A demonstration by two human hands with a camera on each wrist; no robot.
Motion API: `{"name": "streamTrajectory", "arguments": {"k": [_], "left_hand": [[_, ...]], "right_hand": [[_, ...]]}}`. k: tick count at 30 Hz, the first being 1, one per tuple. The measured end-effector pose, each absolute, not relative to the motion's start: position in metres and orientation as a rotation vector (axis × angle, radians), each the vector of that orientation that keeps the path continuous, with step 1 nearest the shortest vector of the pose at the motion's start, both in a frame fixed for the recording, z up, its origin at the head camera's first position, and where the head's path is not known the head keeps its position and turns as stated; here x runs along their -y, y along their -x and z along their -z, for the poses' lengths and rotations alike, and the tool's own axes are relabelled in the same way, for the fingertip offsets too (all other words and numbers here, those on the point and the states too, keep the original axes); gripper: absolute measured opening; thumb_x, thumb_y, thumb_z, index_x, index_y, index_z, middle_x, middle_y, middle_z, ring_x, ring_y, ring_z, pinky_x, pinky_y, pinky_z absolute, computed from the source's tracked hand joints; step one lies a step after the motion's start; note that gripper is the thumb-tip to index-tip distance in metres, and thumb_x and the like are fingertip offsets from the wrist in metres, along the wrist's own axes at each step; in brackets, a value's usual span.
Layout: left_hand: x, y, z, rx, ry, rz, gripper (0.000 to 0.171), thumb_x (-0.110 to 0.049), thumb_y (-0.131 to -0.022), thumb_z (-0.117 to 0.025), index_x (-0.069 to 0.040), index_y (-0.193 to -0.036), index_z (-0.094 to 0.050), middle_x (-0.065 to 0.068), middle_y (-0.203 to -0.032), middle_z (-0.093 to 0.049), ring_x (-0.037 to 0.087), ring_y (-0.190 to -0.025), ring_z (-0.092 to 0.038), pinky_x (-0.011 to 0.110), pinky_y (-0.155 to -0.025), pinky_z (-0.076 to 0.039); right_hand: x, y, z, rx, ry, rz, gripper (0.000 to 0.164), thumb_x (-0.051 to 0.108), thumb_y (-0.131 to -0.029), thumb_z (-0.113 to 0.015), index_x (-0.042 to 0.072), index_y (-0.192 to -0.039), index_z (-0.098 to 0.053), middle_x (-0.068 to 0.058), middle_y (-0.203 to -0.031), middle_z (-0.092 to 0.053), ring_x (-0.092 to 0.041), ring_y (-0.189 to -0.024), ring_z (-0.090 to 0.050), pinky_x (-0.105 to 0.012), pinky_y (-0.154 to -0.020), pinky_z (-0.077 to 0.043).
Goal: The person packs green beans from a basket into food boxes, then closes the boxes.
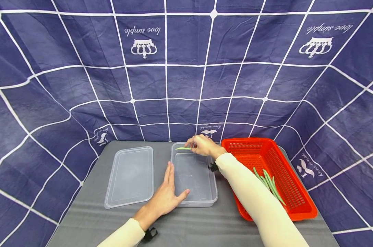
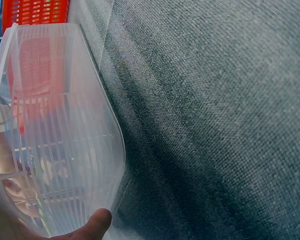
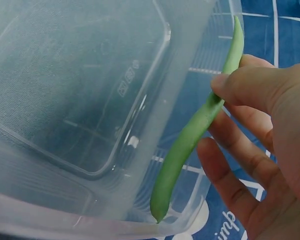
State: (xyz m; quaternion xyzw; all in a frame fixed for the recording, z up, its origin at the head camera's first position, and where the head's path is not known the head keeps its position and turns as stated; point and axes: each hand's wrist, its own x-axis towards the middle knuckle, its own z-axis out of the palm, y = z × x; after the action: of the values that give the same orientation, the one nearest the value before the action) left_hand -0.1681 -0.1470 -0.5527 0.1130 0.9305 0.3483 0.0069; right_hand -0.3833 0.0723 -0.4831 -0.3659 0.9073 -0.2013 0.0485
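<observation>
A single green bean [image 3: 182, 142] is pinched between the thumb and fingers of my right hand [image 1: 202, 144]. It lies over the far end of a clear plastic container [image 1: 191, 178], along the far wall. My left hand [image 1: 166, 195] rests at the container's near left side, fingers straight along the left rim and thumb out over the near edge. In the left wrist view the thumb [image 2: 97, 222] touches the container's wall. Through the clear wall, the right hand shows blurred.
Right of the container stands a red plastic basket [image 1: 297, 195] with several green beans [image 1: 269, 183] in it. A clear flat lid [image 1: 131, 176] lies to the left on the grey tabletop [image 1: 186, 226]. A blue cloth with white lines [image 1: 186, 82] hangs behind and at both sides.
</observation>
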Motion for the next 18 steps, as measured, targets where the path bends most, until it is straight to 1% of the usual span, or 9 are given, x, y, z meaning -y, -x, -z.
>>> {"name": "streamTrajectory", "arguments": {"k": [5,12,18], "left_hand": [[0.1477,0.1680,0.5522,-2.903,-0.347,-1.087,0.128,-0.062,-0.106,-0.078,0.005,-0.185,-0.001,0.022,-0.197,0.006,0.053,-0.169,-0.045,0.064,-0.128,-0.053],[0.1477,0.1676,0.5509,-2.895,-0.341,-1.086,0.128,-0.062,-0.106,-0.078,0.005,-0.185,-0.002,0.021,-0.197,0.007,0.053,-0.168,-0.046,0.063,-0.128,-0.053],[0.1468,0.1669,0.5502,-2.895,-0.336,-1.086,0.127,-0.058,-0.107,-0.079,0.004,-0.185,-0.001,0.021,-0.197,0.006,0.054,-0.167,-0.047,0.064,-0.126,-0.054]], "right_hand": [[-0.0691,0.3829,0.4863,-2.779,1.124,0.561,0.038,0.001,-0.103,-0.078,0.022,-0.133,-0.088,-0.002,-0.115,-0.087,-0.019,-0.104,-0.084,-0.046,-0.094,-0.067],[-0.0640,0.3824,0.4889,-2.797,1.124,0.519,0.040,0.000,-0.102,-0.079,0.024,-0.133,-0.088,-0.002,-0.113,-0.087,-0.020,-0.104,-0.084,-0.043,-0.090,-0.069],[-0.0631,0.3819,0.4928,-2.805,1.089,0.496,0.039,0.002,-0.103,-0.080,0.027,-0.131,-0.088,0.001,-0.114,-0.088,-0.017,-0.105,-0.084,-0.047,-0.090,-0.069]]}}
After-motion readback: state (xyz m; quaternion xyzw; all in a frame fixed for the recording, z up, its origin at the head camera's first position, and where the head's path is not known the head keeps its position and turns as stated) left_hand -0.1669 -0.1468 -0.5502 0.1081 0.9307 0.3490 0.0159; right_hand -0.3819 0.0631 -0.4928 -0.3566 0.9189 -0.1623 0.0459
